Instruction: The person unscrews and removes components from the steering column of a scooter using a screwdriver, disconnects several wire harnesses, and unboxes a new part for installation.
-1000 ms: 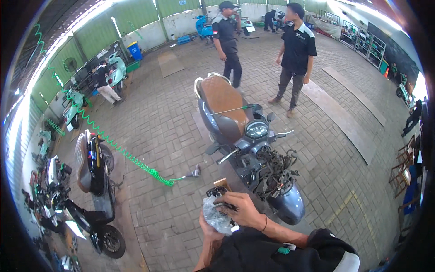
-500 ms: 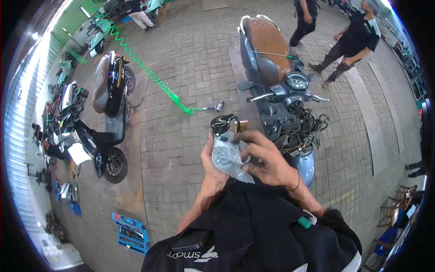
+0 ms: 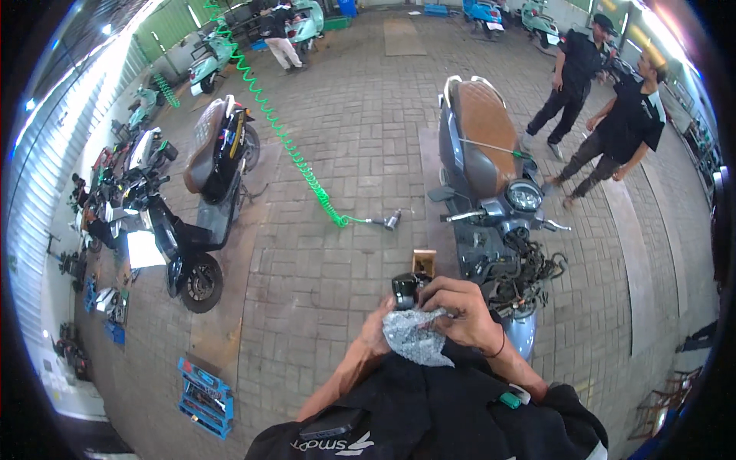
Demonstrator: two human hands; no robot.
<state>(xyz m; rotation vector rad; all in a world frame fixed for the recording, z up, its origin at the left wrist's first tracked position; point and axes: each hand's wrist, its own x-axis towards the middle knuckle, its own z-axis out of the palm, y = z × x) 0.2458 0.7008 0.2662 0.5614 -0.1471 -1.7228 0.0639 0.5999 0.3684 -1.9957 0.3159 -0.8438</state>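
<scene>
Basically, both hands were up at chest height, working one bundle: right hand (image 3: 460,310) curled over the top of a crumpled bubble-wrap pouch (image 3: 414,337), fingers pressed down on it; left hand (image 3: 377,331) cupped under its left side, fingers closed against the wrap. A small black part (image 3: 406,287) stuck out of the pouch's top edge, just above the right hand's fingertips; what else the wrap held, couldn't tell. Bundle sat directly over the paved floor (image 3: 337,153), just left of the stripped blue scooter (image 3: 491,199) with its wiring hanging out at the front. A small brown box (image 3: 424,261) lay on the pavers just beyond the hands. Green coiled air hose (image 3: 291,146) ran across the floor to a tool (image 3: 389,221) lying near the scooter. Blue crate (image 3: 205,387) of small parts sat on the floor lower left; contents too small to make out. Black scooter (image 3: 207,176) was parked further left, and two people in black (image 3: 606,107) stood past the blue scooter. Versus half a second earlier: same two-handed hold on the pouch, hands in roughly the same pose; view swung so the blue scooter sat further right and the two people came fully into frame.
</scene>
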